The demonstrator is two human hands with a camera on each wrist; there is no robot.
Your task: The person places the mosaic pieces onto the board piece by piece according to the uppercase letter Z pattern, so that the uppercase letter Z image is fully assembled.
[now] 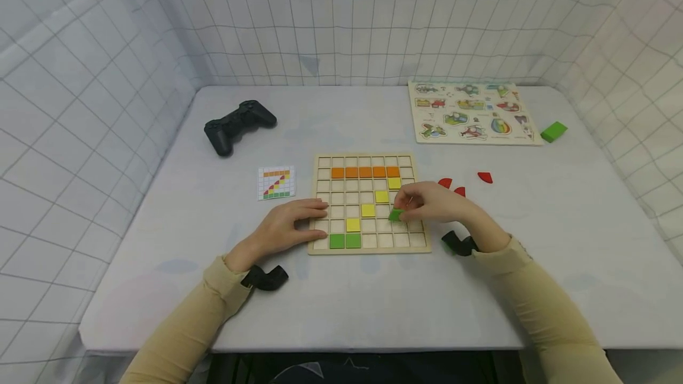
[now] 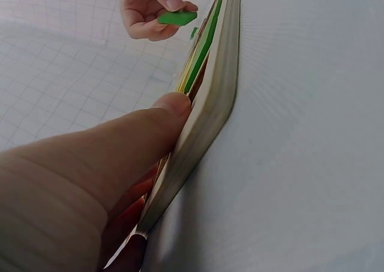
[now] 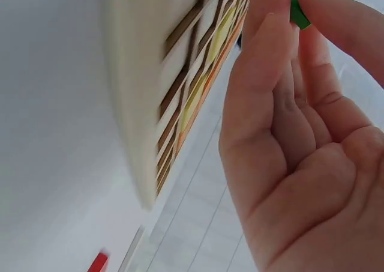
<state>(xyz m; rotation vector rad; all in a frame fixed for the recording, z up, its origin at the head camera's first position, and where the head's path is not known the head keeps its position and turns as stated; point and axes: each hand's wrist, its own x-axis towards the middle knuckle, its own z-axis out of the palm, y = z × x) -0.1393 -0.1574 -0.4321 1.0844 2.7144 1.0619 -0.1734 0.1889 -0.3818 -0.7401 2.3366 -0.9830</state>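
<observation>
A wooden grid board lies on the table. Set into it are a row of orange tiles, a diagonal of yellow tiles and two green tiles by the near edge. My left hand rests on the board's left edge with fingers extended; in the left wrist view its thumb touches the rim. Over the right part of the board, my right hand pinches a green tile between thumb and fingers. That tile also shows in the right wrist view, partly hidden by fingers.
Left of the board lies a pattern card, with a black game controller beyond it. Several red pieces lie to the right. At the back right are a picture puzzle board and a green block.
</observation>
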